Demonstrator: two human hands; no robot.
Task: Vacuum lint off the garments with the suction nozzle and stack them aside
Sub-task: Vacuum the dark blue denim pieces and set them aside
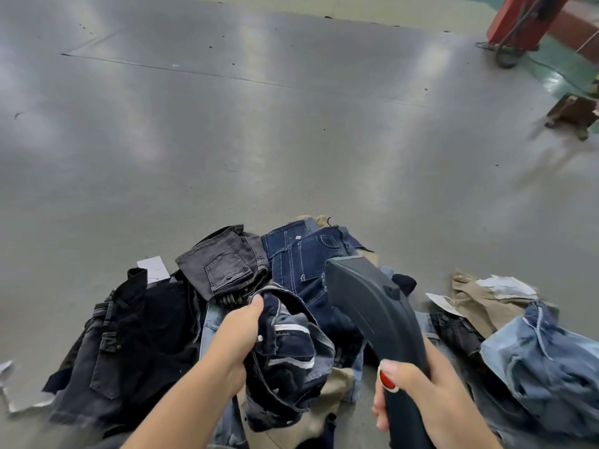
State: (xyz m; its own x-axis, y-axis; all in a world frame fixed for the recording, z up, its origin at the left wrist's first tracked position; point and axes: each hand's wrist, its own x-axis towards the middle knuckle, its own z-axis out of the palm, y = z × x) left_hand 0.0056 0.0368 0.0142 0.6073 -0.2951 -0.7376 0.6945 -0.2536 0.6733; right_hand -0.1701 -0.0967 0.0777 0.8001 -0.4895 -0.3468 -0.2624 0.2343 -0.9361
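Dark grey curved suction nozzle (372, 306), clasped at its handle by right hand (418, 393), mouth raised over navy jeans (311, 264). Left hand (240, 335), grip curled round crumpled dark denim garment (288, 354), atop jeans heap on grey worktop (259, 140).

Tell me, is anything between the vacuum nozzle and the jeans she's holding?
Nothing visible. The left hand grips the dark jeans, and the nozzle, held by the right hand, sits just right of them with only open air between.
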